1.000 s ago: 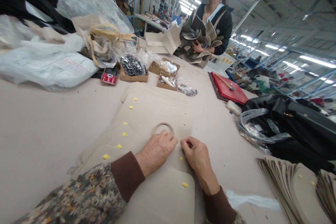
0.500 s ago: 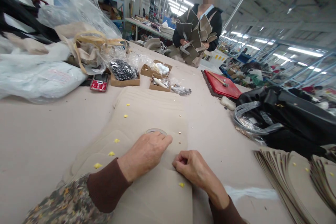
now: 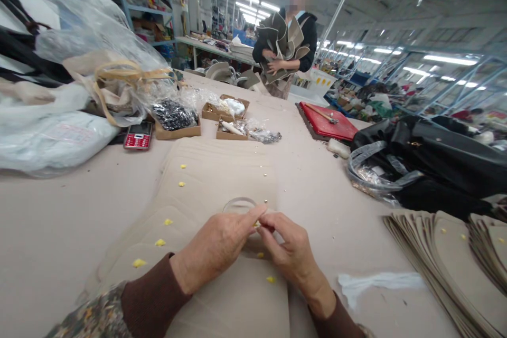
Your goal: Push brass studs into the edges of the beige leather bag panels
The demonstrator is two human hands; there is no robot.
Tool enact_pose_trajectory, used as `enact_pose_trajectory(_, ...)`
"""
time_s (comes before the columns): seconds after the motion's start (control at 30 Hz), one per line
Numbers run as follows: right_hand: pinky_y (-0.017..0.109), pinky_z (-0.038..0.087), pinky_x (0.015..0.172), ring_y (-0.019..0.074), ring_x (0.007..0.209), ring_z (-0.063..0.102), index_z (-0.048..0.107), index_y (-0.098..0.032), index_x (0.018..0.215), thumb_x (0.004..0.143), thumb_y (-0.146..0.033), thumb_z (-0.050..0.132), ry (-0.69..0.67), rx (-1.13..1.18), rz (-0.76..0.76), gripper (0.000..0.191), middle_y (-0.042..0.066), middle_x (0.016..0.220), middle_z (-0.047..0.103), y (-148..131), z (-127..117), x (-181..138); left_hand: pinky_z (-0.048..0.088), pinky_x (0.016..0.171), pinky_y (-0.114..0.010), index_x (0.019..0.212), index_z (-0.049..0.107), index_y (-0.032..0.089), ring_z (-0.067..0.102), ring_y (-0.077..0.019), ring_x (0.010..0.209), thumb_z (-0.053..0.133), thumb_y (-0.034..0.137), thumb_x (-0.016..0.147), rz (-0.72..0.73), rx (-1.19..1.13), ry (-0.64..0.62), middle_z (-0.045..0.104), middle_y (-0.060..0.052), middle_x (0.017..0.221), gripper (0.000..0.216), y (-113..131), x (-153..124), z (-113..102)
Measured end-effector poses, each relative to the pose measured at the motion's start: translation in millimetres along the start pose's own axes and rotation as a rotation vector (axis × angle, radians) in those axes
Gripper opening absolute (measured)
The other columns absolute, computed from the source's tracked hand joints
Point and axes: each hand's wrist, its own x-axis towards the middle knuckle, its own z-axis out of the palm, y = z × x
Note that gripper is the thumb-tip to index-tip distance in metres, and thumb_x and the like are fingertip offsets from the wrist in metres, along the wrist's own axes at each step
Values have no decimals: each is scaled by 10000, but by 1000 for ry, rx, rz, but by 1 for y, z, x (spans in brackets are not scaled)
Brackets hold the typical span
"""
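Pinching together, left hand point(image 3: 216, 245) and right hand point(image 3: 291, 251) now grip a small yellow tab point(image 3: 256, 224), lifted at six o'clock of the tape ring point(image 3: 238, 204).

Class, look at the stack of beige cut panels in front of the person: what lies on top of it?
On the beige panels lie small yellow stickers, a tape ring and both hands, left hand and right hand. The hands cover whatever they pinch.

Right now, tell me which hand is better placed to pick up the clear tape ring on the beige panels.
Left. The left hand lies right beside the clear tape ring, fingertips at its rim; the right hand sits farther off, pinching a small yellow piece.
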Motion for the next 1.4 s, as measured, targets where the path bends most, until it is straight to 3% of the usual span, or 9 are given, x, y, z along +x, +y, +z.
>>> enact_pose_trajectory(0.13, 283, 499, 718, 172, 758, 640, 637, -210, 863, 881, -107, 469, 24, -86, -72, 197, 52, 804, 695, 1, 6, -3, 540, 658, -305, 1351, 327, 139, 685, -205, 785, 396, 143, 960, -25, 17, -32, 706, -90, 955, 398, 7, 1, 2)
enact_pose_trajectory(0.3, 253, 458, 593, 146, 591, 583, 610, -211, 760, 831, -108, 474, 128, -230, -51, 185, 21, 660, 637, 5, 11, -5, 431, 537, -275, 1002, 495, 178, 638, -179, 647, 400, 118, 936, -190, -39, -153, 646, -9, 759, 131, 15, 8, -5)
enact_pose_trajectory(0.4, 252, 458, 588, 141, 577, 575, 628, -200, 749, 796, -106, 480, 148, -221, 2, 181, 21, 654, 637, 4, 11, -5, 396, 552, -269, 889, 501, 191, 615, -164, 648, 407, 97, 919, -226, -48, -155, 626, -2, 745, 136, 15, 13, -7)
enact_pose_trajectory(0.6, 222, 445, 460, 122, 458, 543, 626, -172, 692, 783, -274, 572, 169, 246, 532, 147, -15, 543, 599, 0, 16, 1, 320, 492, -270, 758, 459, 200, 519, -141, 527, 375, 103, 901, -160, 13, 26, 534, 20, 597, 191, 13, 17, 6)
enact_pose_trajectory(0.77, 207, 435, 412, 109, 405, 525, 619, -163, 682, 723, -363, 645, 231, 376, 725, 206, -41, 480, 570, 22, 15, 4, 341, 499, -250, 749, 454, 195, 515, -127, 522, 359, 120, 930, -79, 34, 187, 525, 25, 596, 217, 13, 14, 14)
enact_pose_trajectory(0.9, 195, 423, 388, 96, 374, 529, 626, -149, 663, 664, -453, 713, 173, 449, 860, 316, -29, 488, 589, 43, -1, 2, 408, 554, -251, 805, 503, 176, 561, -146, 605, 379, 87, 931, -98, 150, 63, 577, 5, 670, 198, 12, 12, 14)
enact_pose_trajectory(1.07, 179, 422, 424, 74, 411, 523, 662, -136, 710, 724, -482, 693, 12, 382, 798, 348, -11, 553, 615, 48, -6, -1, 482, 620, -307, 876, 546, 178, 568, -215, 760, 453, 103, 922, -172, 276, -244, 602, -41, 817, 128, 13, 15, 15)
enact_pose_trajectory(1.23, 207, 405, 416, 100, 415, 499, 649, -156, 695, 792, -426, 599, -42, 143, 726, 291, -25, 520, 572, 44, 4, 2, 505, 648, -329, 922, 551, 178, 546, -236, 832, 430, 123, 936, -213, 279, -313, 577, -65, 883, 133, 14, 15, 17)
enact_pose_trajectory(1.4, 248, 424, 553, 153, 558, 595, 669, -179, 683, 814, -313, 544, -66, -207, 532, 226, 21, 623, 674, 40, 8, 9, 509, 667, -344, 933, 551, 172, 532, -245, 855, 431, 97, 922, -210, 280, -324, 562, -75, 895, 142, 12, 13, 19)
